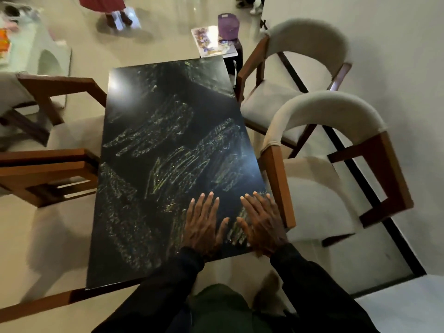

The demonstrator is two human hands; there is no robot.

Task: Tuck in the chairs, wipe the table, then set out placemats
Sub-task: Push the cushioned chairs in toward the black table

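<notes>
**Both hands flat on the smeared table top**

Nearest, at 6 o'clock: dark sleeves (307, 280) running up to two hands side by side, well apart from each other only at the wrists, thumbs nearly meeting.

Left hand (204, 227): palm down, fingers straight and spread wide, holding nothing, pressed onto the black table (156, 92) close to its near edge.

Right hand (262, 224): the same, flat and splayed, empty, at 3 o'clock of the left hand and close to the table's near right corner.

Under and around both hands: yellow-green scribbled smears (173, 169), spreading across the table top from the fingertips toward 11 o'clock.

At 3 o'clock of the right hand: near right chair (324, 109), cream padded back, its wooden arm (278, 183) just beside the little finger and against the table's right edge; seat mostly outside the table.

At 1 o'clock of the hands: far right chair (310, 37), same make, standing by the table's far right corner, seat also outside.

At 9 to 10 o'clock, across the table: two left chairs (48, 169), wooden arms reaching the left edge.

Beyond the far edge, at 12 o'clock: small dark stand (237, 54) with a flowered flat sheet (209, 42) and a purple container (228, 24) on it.

Farthest, at 11 o'clock: another person's feet (117, 19) on the pale floor.
</notes>
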